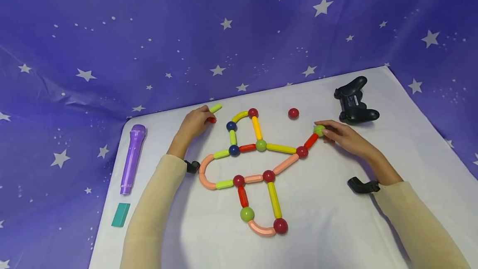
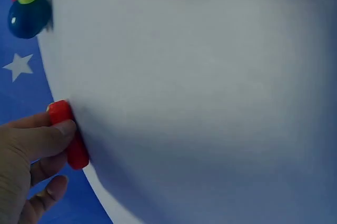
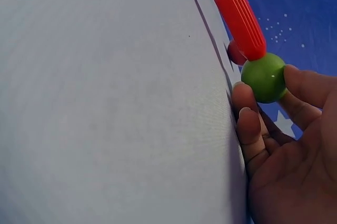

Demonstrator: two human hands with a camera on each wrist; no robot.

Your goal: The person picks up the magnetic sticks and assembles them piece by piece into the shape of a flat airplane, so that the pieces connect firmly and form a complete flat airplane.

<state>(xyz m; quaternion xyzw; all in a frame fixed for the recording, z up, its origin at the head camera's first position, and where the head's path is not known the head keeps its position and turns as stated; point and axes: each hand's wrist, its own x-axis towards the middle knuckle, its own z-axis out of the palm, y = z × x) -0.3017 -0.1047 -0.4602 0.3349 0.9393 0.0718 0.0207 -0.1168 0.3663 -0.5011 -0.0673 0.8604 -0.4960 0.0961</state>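
Observation:
My left hand point(image 1: 195, 123) pinches a short red rod point(image 2: 70, 135) between thumb and fingers, near the table's back edge. Just beyond its fingertips lies a yellow-green rod point(image 1: 215, 108). On the right, my right hand point(image 1: 345, 135) holds a green ball point(image 3: 264, 78) between thumb and fingers. That ball sits at the end of a red rod point(image 1: 310, 141), which joins a red ball point(image 1: 302, 152) of the figure. The flat figure of rods and balls spreads across the table, with a curved pink rod point(image 1: 203, 172) at its left and a blue ball point(image 1: 234, 150) near its upper middle.
A loose red ball point(image 1: 293, 113) lies behind the figure. At the back right is a black game controller point(image 1: 352, 102). A purple toy microphone point(image 1: 132, 159) and a teal block point(image 1: 120, 215) lie along the left edge. Behind the white table point(image 1: 321, 227) hangs a purple star-patterned cloth point(image 1: 261, 32).

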